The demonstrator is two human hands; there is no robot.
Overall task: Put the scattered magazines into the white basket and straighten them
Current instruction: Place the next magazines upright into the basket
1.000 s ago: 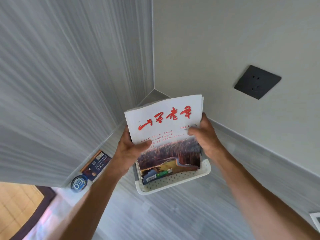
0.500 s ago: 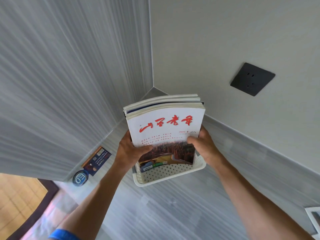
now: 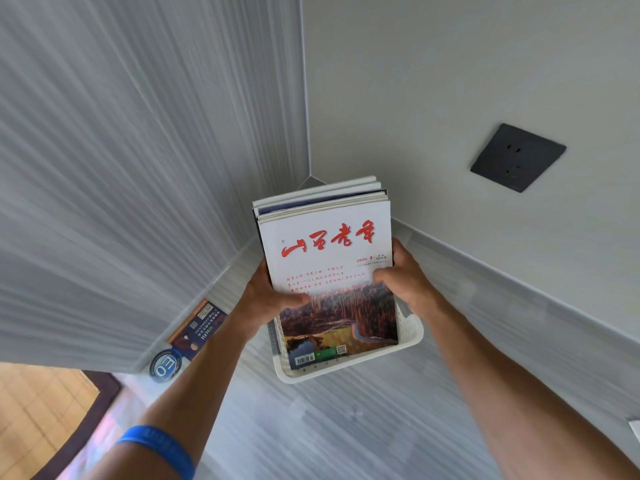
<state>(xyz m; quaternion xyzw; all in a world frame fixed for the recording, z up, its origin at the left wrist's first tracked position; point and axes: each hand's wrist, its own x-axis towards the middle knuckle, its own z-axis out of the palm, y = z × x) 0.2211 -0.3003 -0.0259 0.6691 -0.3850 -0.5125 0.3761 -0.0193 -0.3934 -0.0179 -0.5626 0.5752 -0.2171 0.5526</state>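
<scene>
A stack of magazines (image 3: 329, 244) stands upright in the white perforated basket (image 3: 410, 332) near the corner of the grey surface. The front cover is white with red characters above a landscape photo. My left hand (image 3: 273, 299) grips the stack's left edge, thumb across the cover. On the right edge, my right hand (image 3: 403, 275) holds the stack with its thumb on the cover. The stack's lower end sits inside the basket, and the tops of several magazines show behind the front one.
A dark blue booklet (image 3: 199, 330) and a round blue sticker (image 3: 165, 364) lie along the left wall. A black wall socket (image 3: 517, 157) is on the right wall. A white sheet's corner (image 3: 635, 427) shows at the right edge. Wooden floor lies beyond the surface's left edge.
The stack has gone down into the basket and now stands more upright, with the back magazines' tops showing. Both hands kept their grip on its sides.
</scene>
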